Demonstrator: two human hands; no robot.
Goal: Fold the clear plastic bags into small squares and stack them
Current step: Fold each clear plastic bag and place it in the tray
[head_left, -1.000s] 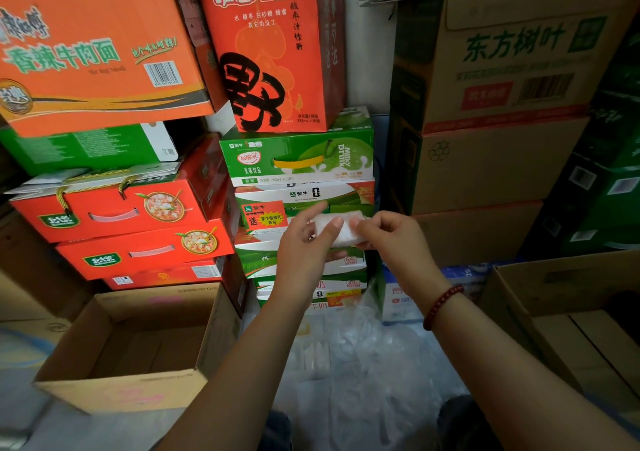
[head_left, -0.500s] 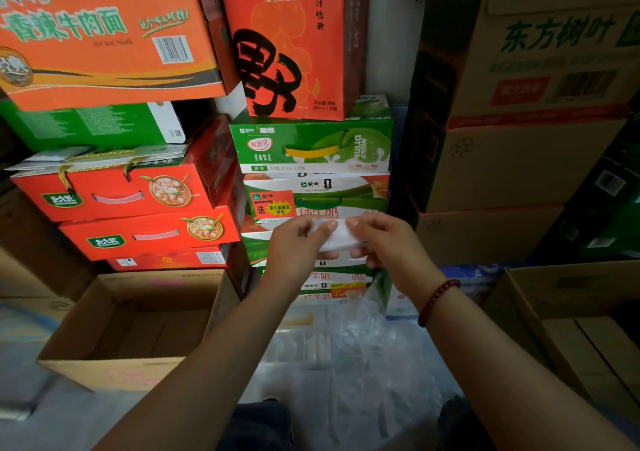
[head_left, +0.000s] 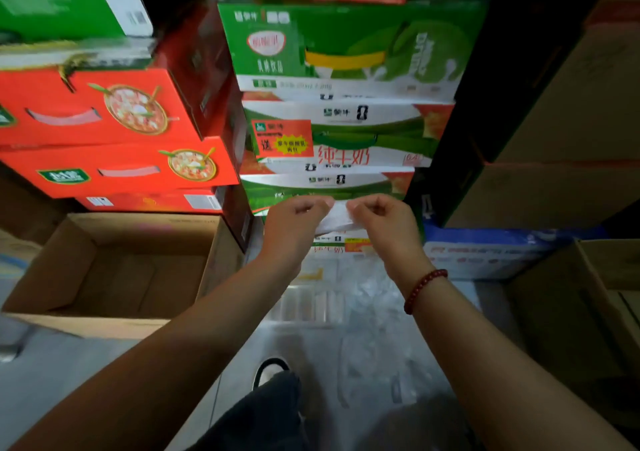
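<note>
Up front, both hands raised before the stacked cartons, holding one folded clear plastic bag [head_left: 335,217] between them. Left hand [head_left: 294,223] curled, fingertips pinching the bag's left edge. Right hand [head_left: 382,220] likewise curled, pinching the right edge; red bead bracelet [head_left: 424,289] round that wrist. Bag itself a small whitish, translucent packet, stretched in the gap between the two hands, lower edge sagging a little below the knuckles. Held in the air, touching nothing but the fingers.

Below, on the floor between the forearms, a row of folded bags [head_left: 311,303] standing side by side, pale and blurred; just beside it to the right, a loose heap of crumpled clear plastic [head_left: 381,298], spreading down toward the bottom of the view. Exact number in the row impossible to tell.

Behind the hands, green and white milk cartons [head_left: 346,69] stacked one on another. To the left, red gift boxes [head_left: 97,111] piled up, with an open cardboard box [head_left: 114,270] on the floor beneath them. On the right, brown cardboard cartons [head_left: 571,104] in shadow, a blue and white box [head_left: 491,253] low down, and another open carton [head_left: 595,294] at the edge. At the bottom, a dark trouser leg [head_left: 263,412] and the toe of a shoe [head_left: 268,369].
</note>
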